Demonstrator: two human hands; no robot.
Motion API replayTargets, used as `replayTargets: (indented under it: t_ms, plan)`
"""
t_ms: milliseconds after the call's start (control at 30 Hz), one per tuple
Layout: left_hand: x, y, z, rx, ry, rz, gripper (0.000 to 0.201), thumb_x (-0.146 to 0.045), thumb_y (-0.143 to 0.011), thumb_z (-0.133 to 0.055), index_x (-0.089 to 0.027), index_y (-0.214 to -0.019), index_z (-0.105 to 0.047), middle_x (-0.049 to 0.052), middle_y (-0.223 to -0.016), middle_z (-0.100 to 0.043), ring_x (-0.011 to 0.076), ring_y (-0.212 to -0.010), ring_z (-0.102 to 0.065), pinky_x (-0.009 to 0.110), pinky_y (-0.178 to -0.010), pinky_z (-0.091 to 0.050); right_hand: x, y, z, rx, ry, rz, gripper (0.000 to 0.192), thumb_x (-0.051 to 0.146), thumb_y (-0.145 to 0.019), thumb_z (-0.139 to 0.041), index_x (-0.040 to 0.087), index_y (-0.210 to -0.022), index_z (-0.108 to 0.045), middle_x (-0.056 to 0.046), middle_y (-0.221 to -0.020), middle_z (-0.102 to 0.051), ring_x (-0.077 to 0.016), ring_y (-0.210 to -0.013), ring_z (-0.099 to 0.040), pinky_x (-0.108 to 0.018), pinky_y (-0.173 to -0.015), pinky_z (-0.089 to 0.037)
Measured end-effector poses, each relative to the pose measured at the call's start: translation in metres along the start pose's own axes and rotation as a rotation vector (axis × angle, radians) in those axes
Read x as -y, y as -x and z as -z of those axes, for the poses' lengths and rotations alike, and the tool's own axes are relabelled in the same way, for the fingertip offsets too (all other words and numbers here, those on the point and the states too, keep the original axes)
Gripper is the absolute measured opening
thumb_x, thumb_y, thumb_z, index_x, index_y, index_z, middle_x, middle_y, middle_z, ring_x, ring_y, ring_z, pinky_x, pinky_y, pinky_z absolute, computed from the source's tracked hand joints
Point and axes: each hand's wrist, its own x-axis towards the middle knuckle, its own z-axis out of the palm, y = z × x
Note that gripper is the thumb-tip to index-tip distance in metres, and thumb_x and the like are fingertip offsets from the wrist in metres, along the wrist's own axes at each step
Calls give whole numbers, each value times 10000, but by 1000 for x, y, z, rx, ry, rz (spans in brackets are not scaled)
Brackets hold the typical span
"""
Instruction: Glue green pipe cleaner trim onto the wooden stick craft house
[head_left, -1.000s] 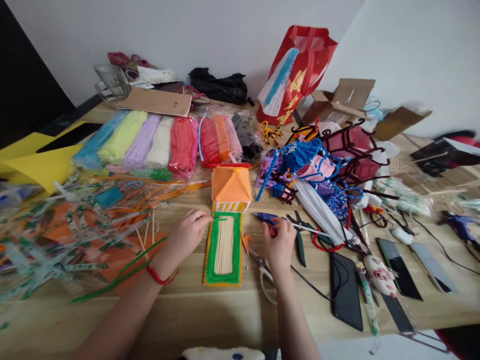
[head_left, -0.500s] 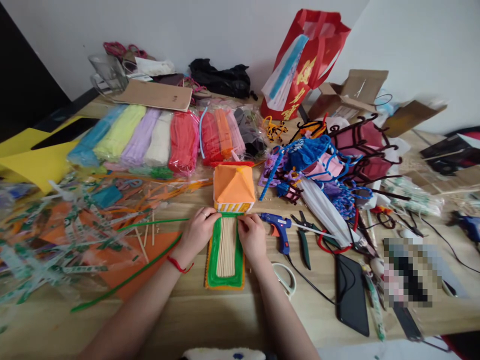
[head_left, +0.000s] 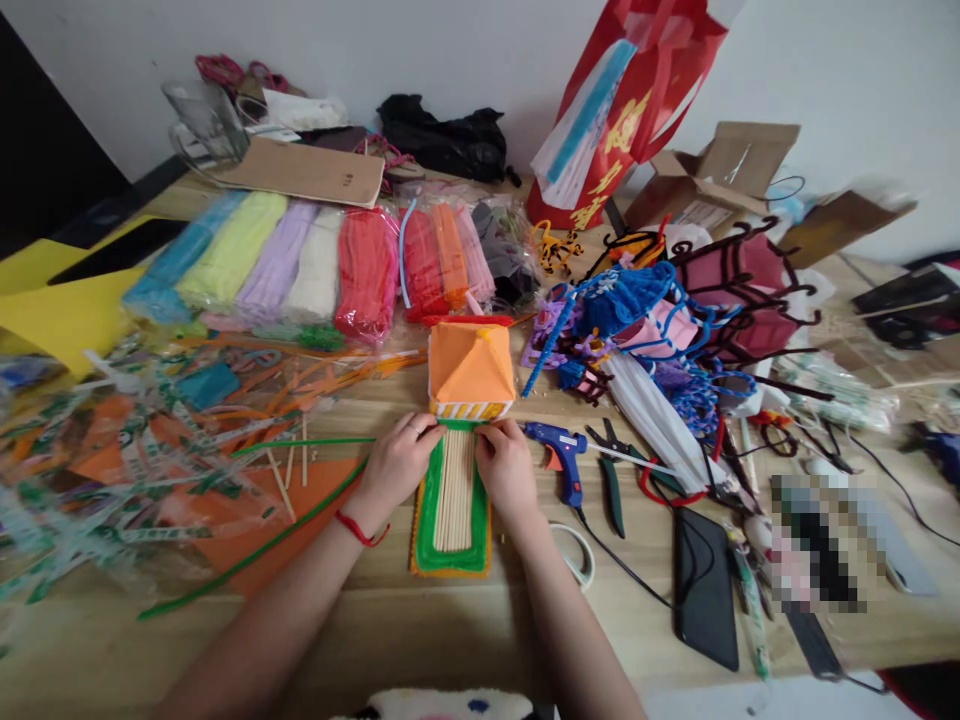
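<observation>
Wooden tabletop (head_left: 465, 640), heavily cluttered, is seen against a white wall. At centre lies a flat craft panel (head_left: 452, 505): thin wooden sticks side by side, framed in green pipe cleaner on an orange backing. Its far end touches a small orange-roofed paper house (head_left: 470, 372).

Left hand (head_left: 396, 464) and right hand (head_left: 505, 470) are placed at the panel's far corners, fingers curled and pinched onto the green pipe cleaner border where it meets the house. Neither hand is open; nothing else is held.

Panel is judged light, fairly stiff along the sticks, fuzzy and pliable at the border, with joints probably fragile. The long edges are judged the best hold, not the house.

A blue glue gun (head_left: 561, 455) lies just right of the right hand, pliers (head_left: 609, 475) beside it.
</observation>
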Motion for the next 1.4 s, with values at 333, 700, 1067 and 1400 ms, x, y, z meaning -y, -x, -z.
replayTargets:
  t_ms: [333,700,1067,1400]
  plan:
    - [-6,-3,2,42,-82,-82,236,-119,-896,-488,-194,-1031,-666,64,-893,-608,200,-819,-533,326,-686,-459,4,-4,2,36,17,-34,183,158,-826,-521,164,-821,-704,-89,-908,-632,-192,-814,-618,-289,-778,-478]
    - [-5,-2,1,48,-32,-53,257,-94,-889,-471,-191,-1012,-674,71,-910,-615,202,-856,-548,337,-745,-479,8,-7,-3,-21,28,-103,157,164,-808,-531,176,-762,-681,-69,-852,-634,-172,-743,-600,-272,-689,-448]
    - [-7,-3,2,78,-61,-55,210,-109,-873,-515,-185,-982,-678,73,-921,-613,213,-852,-539,346,-730,-475,13,-4,-12,-94,86,-191,154,215,-817,-552,178,-696,-641,-42,-763,-572,-166,-692,-552,-267,-646,-399]
    - [-7,-1,2,54,-20,-36,230,-106,-873,-514,-209,-999,-677,68,-904,-615,203,-829,-542,343,-715,-462,13,-3,-13,-102,129,-172,133,208,-826,-544,185,-730,-633,-53,-823,-587,-180,-741,-550,-273,-651,-384]
